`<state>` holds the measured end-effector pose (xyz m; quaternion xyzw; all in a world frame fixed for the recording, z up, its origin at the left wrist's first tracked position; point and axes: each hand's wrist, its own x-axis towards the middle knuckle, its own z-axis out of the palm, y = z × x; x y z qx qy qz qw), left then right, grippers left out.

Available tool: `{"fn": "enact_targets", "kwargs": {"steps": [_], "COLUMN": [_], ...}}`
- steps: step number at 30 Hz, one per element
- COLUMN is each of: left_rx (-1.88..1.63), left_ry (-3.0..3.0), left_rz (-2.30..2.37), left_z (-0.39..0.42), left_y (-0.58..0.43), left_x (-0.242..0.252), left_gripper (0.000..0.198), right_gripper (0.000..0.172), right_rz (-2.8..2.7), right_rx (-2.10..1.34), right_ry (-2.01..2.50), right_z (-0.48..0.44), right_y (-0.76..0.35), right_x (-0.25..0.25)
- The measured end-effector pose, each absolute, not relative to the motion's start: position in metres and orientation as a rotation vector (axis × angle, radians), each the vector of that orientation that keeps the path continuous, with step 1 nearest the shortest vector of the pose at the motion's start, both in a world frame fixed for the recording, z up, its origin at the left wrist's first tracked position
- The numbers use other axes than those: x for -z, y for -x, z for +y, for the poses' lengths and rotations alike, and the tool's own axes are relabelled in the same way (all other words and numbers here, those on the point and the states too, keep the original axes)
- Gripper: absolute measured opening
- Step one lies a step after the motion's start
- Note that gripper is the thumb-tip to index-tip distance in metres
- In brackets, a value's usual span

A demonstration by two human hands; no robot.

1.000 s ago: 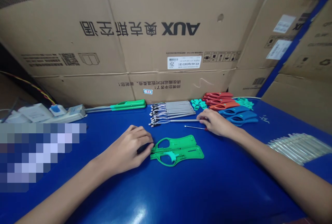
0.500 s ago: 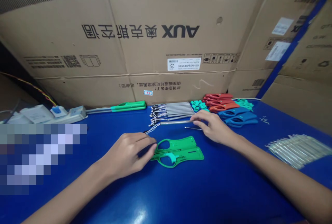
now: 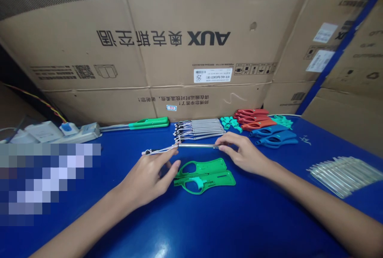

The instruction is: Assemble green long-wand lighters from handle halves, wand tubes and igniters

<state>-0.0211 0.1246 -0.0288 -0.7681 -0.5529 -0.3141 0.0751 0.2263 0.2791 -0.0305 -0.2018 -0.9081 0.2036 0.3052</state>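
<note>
A thin metal tube with white wires and a black part at its left end is pinched at its right end by my right hand. Near the wired end is my left hand, its thumb and index finger apart; the index fingertip lies close to the wires, and whether it touches them is unclear. Just below the tube, two green handle halves lie open on the blue table. A turquoise trigger piece sits in the lower half.
Behind the tube lie several similar wired tubes, turquoise pieces, red handles and blue handles. Clear-wrapped rods lie right. A green-handled assembly and power strip are left. Cardboard stands behind.
The tube in my right hand has moved left and slightly toward me, away from the row behind. My left index finger has shifted up toward the wires, off the green halves.
</note>
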Motion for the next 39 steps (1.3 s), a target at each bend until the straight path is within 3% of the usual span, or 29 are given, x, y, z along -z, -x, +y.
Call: {"fn": "enact_targets", "kwargs": {"steps": [8,12,21,26,39], "left_rx": [1.190,1.362,1.384,1.248,0.855], "left_ry": [2.241,2.178,2.222,2.233,2.245], "left_rz": [-1.793,-1.837,-1.340,-1.111,-1.190], "left_z": [0.123,0.123,0.122,0.122,0.129], "left_y": [0.018,0.012,0.009,0.013,0.026], "left_x": [0.033,0.031,0.019,0.017,0.020], "left_gripper": [0.030,0.037,0.023,0.032,0.003], "right_gripper": [0.015,0.017,0.020,0.018,0.023], "right_rz": [-2.437,-2.418,-2.420,-2.445,-2.475], "right_rx": [-0.580,-0.524,-0.328,-0.325,-0.422], "right_ry": [0.444,0.344,0.346,0.365,0.366], "right_z": [0.266,0.263,0.264,0.263,0.255], "right_y": [-0.221,-0.218,-0.217,-0.219,-0.223], "right_x": [0.035,0.039,0.043,0.041,0.034]}}
